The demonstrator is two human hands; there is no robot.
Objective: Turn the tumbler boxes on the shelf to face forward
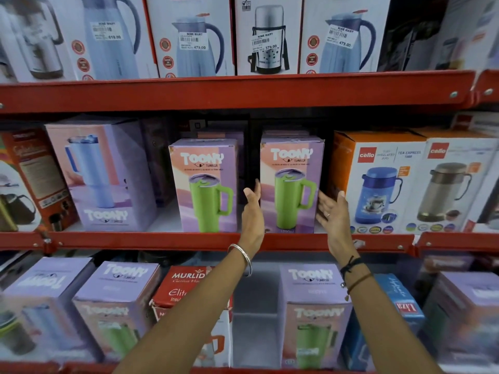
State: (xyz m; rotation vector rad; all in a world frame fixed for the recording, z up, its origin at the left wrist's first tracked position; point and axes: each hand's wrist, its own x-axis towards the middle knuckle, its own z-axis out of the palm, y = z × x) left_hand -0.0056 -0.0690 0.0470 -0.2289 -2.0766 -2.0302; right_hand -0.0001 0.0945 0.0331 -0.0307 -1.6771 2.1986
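Observation:
On the middle red shelf [189, 241] stand two purple Toony tumbler boxes with a green tumbler pictured, both facing forward: one at centre-left [205, 184], one at centre-right [291, 184]. A bigger Toony box [105, 174] with a blue tumbler stands further left, angled. My left hand [252, 211] is flat against the left side of the centre-right box, fingers apart. My right hand [333, 214] is open beside that box's right side, palm toward it, a little apart from it.
Orange and white Cello jug boxes [378, 182] stand right of my right hand. Flask boxes fill the top shelf [237, 93]. Below are several more Toony boxes [310, 306] and a red Murlidhar box [186, 287]. A dark gap separates the two green-tumbler boxes.

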